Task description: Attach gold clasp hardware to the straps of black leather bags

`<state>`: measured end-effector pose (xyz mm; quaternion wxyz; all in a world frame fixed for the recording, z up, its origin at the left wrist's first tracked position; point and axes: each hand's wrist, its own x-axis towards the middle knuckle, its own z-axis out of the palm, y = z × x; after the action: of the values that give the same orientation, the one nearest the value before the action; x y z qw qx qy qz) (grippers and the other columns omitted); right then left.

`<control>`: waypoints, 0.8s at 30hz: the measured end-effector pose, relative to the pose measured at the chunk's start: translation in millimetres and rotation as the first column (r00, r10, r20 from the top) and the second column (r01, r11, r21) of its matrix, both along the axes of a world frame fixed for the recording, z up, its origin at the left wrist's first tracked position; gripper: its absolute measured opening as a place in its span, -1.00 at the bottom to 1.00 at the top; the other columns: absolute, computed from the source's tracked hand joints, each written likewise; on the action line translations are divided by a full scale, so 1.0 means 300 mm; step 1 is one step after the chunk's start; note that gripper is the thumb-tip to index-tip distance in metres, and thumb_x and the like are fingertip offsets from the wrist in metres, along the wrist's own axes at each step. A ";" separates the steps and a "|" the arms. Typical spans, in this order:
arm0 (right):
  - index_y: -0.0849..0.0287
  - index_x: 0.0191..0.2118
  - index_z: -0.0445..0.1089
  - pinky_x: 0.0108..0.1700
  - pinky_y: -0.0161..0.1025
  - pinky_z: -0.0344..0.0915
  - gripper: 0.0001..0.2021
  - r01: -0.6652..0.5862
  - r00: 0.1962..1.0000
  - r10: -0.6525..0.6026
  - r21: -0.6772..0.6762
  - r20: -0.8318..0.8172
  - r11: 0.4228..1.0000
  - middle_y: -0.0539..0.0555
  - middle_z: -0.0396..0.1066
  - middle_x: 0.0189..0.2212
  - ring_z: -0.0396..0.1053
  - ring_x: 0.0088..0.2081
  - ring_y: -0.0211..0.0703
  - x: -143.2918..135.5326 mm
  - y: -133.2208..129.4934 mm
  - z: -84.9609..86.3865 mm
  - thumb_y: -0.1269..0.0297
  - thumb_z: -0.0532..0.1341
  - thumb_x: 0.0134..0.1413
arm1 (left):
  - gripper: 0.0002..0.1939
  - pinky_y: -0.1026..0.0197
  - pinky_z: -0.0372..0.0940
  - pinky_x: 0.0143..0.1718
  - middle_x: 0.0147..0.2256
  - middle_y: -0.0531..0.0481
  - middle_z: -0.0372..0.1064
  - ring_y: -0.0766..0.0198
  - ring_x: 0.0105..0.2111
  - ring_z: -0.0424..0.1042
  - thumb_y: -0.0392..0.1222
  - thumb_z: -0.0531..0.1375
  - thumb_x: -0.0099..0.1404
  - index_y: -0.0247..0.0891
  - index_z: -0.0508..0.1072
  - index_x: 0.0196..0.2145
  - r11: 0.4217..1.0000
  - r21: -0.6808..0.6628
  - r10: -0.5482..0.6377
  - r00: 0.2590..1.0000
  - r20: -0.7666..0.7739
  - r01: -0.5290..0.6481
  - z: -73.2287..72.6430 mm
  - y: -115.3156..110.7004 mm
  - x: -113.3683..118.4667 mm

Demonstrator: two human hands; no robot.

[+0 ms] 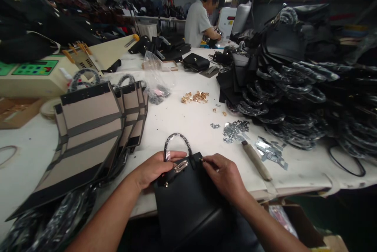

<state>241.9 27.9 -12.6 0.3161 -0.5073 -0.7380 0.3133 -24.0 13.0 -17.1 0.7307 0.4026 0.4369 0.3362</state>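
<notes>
A black handbag panel (188, 201) lies over the table's front edge, with a plastic-wrapped handle (179, 136) arching from its far end. Near that end sits a shiny metal clasp (180, 166). My left hand (154, 167) grips the panel's far left edge beside the clasp, thumb on top and fingers partly behind the handle. At the far right corner, my right hand (222, 171) pinches a small gold-coloured fitting (201, 159), mostly covered by the fingertips. Another small gold fitting (166, 184) shows at the panel's left side.
Gold fittings (196, 97) and flat grey metal plates (235, 130) lie in heaps on the white table (171, 120). A wrapped-handle tool (256, 161) rests at right. Stacked bag panels (91, 126) stand left; black bags (282, 75) pile up right. Behind, a person (197, 22) works.
</notes>
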 end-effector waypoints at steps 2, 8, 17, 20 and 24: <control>0.03 -0.17 0.60 -0.12 -0.25 0.36 -0.83 -0.004 1.000 0.004 0.003 0.003 1.000 -0.01 0.59 -0.27 0.53 -0.21 -0.17 -0.005 -0.001 -0.004 0.27 0.23 0.28 | -0.43 0.13 0.34 0.07 0.18 -0.19 0.48 0.02 0.06 0.53 -0.27 0.30 0.22 -0.30 0.43 0.20 1.000 -0.014 0.001 1.000 0.031 0.000 -0.006 0.005 -0.003; 0.01 -0.16 0.60 -0.13 -0.24 0.36 -0.83 -0.008 1.000 0.008 0.013 0.018 1.000 -0.02 0.59 -0.28 0.53 -0.22 -0.17 -0.014 0.003 -0.011 0.26 0.23 0.29 | -0.44 0.11 0.33 0.12 0.23 -0.17 0.43 0.00 0.14 0.48 -0.30 0.29 0.26 -0.26 0.41 0.22 0.999 -0.020 -0.028 0.993 0.113 0.031 -0.022 0.010 -0.016; 0.01 -0.09 0.58 -0.12 -0.22 0.35 -0.79 -0.021 0.991 0.015 0.038 0.135 0.999 0.01 0.58 -0.23 0.53 -0.19 -0.15 -0.030 0.001 -0.023 0.26 0.19 0.31 | -0.41 0.12 0.38 0.07 0.18 -0.18 0.47 -0.03 0.12 0.49 -0.28 0.39 0.18 -0.23 0.47 0.18 1.000 -0.007 -0.026 0.999 0.029 0.026 -0.010 0.009 0.009; 0.01 -0.08 0.56 -0.14 -0.23 0.34 -0.79 -0.019 0.990 0.020 -0.013 0.137 1.000 0.00 0.56 -0.23 0.50 -0.21 -0.16 -0.030 0.007 -0.013 0.27 0.19 0.29 | -0.43 0.12 0.38 0.08 0.18 -0.17 0.47 -0.02 0.10 0.50 -0.27 0.38 0.20 -0.22 0.47 0.18 0.999 0.028 -0.031 0.999 0.019 0.031 -0.010 -0.003 0.011; 0.03 -0.11 0.51 -0.23 -0.27 0.32 -0.82 -0.048 0.988 0.059 -0.078 0.140 0.996 -0.02 0.54 -0.29 0.45 -0.31 -0.21 -0.024 0.015 0.003 0.27 0.19 0.25 | -0.44 0.12 0.39 0.07 0.18 -0.16 0.47 -0.02 0.10 0.51 -0.28 0.35 0.21 -0.23 0.47 0.18 0.999 0.041 -0.028 1.000 0.004 0.028 -0.012 -0.017 0.012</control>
<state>234.8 32.4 -11.7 0.2352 -0.5195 -0.7598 0.3121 -20.4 8.0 -20.6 0.7279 0.4229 0.4227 0.3356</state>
